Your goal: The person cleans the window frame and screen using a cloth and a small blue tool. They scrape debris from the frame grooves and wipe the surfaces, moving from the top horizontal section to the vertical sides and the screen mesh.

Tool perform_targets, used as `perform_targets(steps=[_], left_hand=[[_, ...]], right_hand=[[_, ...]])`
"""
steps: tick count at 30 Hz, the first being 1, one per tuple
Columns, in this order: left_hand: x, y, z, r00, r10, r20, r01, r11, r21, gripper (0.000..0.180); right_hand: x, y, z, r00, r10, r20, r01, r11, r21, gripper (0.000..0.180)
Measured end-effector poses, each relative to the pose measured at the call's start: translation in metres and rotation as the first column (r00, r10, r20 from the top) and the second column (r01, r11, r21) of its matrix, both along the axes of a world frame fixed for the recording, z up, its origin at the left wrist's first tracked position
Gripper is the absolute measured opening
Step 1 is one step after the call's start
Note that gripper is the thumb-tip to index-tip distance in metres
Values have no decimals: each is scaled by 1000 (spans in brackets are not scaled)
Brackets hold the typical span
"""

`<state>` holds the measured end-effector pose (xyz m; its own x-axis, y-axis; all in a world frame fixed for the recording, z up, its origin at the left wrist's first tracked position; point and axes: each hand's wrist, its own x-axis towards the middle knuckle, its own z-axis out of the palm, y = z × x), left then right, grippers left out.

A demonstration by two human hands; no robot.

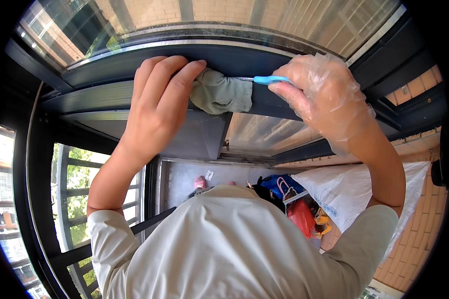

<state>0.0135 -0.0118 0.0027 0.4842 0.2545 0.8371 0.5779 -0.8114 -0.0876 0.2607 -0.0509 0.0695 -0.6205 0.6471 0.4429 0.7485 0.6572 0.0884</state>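
Note:
A grey-green cloth (223, 94) is draped over the dark window frame (149, 62) in front of me. At its left edge my left hand (164, 92), bare, has its fingers bent and closed against the cloth; some fingertips are hidden. My right hand (322, 92) wears a clear plastic glove. Between its thumb and fingers it pinches a slim light-blue-handled tool (267, 79). The tool's thin metal shaft points left and meets the upper right part of the cloth. Its tip is hidden there, so its exact kind cannot be made out.
Window glass (209, 15) lies beyond the frame. Below, bags, including a red plastic bag (302, 218), sit beside a large white woven sack (344, 187) by the brick wall (414, 234). Dark railings (77, 199) stand at left, and a pink shoe (200, 182) shows on the floor.

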Motion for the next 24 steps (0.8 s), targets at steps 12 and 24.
perform_targets(steps=[12, 24], left_hand=[[8, -10, 10, 999, -28, 15, 30, 986, -162, 34], [14, -10, 11, 969, -209, -128, 201, 977, -75, 37]], right_hand=[[1, 4, -2, 997, 51, -55, -53, 998, -39, 18], [1, 2, 3, 995, 36, -98, -45, 994, -98, 14]])
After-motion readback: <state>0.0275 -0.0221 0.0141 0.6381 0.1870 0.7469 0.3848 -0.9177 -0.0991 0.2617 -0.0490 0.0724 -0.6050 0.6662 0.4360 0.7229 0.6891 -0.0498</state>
